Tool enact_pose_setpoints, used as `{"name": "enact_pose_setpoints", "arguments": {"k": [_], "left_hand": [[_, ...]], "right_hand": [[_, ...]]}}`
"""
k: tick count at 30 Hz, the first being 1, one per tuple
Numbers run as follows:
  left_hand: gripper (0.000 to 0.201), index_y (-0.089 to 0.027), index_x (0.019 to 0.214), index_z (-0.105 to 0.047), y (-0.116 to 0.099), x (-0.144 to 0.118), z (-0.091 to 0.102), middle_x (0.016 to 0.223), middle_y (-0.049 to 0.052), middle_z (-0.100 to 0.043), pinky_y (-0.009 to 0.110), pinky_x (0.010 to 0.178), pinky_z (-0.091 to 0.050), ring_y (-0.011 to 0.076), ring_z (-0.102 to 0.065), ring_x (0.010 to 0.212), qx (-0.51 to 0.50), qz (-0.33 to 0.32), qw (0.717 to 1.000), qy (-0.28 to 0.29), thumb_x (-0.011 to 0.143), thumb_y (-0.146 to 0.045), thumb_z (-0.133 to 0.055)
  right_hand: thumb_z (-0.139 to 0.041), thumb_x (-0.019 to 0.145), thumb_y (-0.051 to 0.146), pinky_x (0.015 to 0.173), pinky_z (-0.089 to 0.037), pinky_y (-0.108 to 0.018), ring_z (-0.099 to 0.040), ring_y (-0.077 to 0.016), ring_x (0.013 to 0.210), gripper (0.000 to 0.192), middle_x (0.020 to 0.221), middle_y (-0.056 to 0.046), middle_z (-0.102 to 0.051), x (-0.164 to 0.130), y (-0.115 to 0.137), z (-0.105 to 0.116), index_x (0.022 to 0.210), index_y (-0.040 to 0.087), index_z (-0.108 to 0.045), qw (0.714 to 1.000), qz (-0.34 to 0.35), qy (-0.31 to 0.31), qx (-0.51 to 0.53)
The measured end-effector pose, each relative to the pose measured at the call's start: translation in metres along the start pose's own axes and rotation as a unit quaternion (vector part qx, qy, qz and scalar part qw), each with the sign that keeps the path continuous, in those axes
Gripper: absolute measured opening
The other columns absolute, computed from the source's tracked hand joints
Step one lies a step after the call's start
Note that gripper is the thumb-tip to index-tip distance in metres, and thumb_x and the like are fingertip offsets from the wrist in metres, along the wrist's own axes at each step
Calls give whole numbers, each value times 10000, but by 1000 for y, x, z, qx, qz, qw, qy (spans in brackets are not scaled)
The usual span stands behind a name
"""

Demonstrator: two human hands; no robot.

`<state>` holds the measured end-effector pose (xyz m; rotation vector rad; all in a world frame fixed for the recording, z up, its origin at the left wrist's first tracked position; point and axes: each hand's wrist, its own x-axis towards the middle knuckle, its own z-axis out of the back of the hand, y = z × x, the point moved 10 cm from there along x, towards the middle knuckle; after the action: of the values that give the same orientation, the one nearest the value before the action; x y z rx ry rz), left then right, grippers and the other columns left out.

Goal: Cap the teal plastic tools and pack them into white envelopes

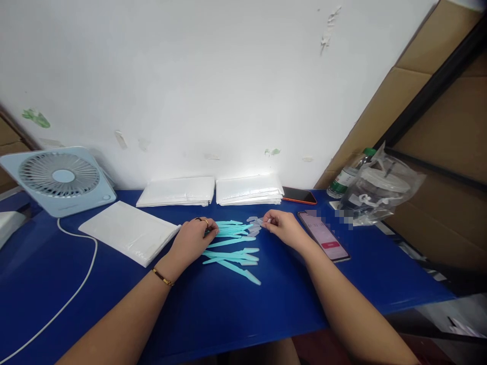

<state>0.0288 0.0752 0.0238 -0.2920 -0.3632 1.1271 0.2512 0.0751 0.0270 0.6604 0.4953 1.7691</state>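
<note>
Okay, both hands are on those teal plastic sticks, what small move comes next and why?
Probably draw the right hand back to pull one clear cap off the fan of teal sticks, since its fingers pinch at the capped ends while the left hand pins the handles.

Legible text: none. Phone (324,236), right of centre: lit screen with a red button, writing too small to read; upper part blurred. Bottle (347,176), far right: green-and-white label, print unreadable.
</note>
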Motion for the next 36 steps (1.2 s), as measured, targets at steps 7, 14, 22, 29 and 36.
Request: {"name": "enact_pose_setpoints", "arguments": {"k": [7,14,22,29,36], "left_hand": [[256,-224,843,-533,10,-1,0,723,-22,-605,251,568,-335,144,-537,630,-83,29,996,-19,896,-392,-346],[283,-226,829,-502,12,0,0,625,-28,-535,257,563,-313,160,-511,597,-89,40,995,-14,912,-417,-310],[329,-219,800,-501,10,0,-6,676,-20,-547,265,596,-333,154,-511,625,-120,25,992,11,919,-443,-291],[366,-207,766,-497,5,0,-8,671,-14,-540,267,615,-352,152,-501,627,-134,9,991,18,913,-472,-291],[379,-199,774,-559,-14,-6,-13,651,-17,-558,247,579,-344,142,-507,610,-136,-25,988,63,916,-454,-316]], "right_hand": [[-502,844,289,567,-402,-221,-542,-115,576,95,640,21,-591,-4,12,-2,834,202,-536,998,21,2,56],[-527,793,195,548,-386,-208,-479,-102,583,50,703,6,-555,-5,31,4,825,193,-566,994,104,-34,20],[-457,828,107,619,-411,-221,-539,-130,743,146,833,-37,-582,-9,51,2,836,193,-574,979,199,-42,-19],[-461,836,102,654,-432,-228,-554,-127,733,161,857,-40,-591,-9,60,-10,880,198,-583,972,227,-31,-45],[-523,782,93,566,-421,-200,-544,-105,655,118,792,-16,-584,-19,72,-17,800,185,-594,976,213,40,13]]}}
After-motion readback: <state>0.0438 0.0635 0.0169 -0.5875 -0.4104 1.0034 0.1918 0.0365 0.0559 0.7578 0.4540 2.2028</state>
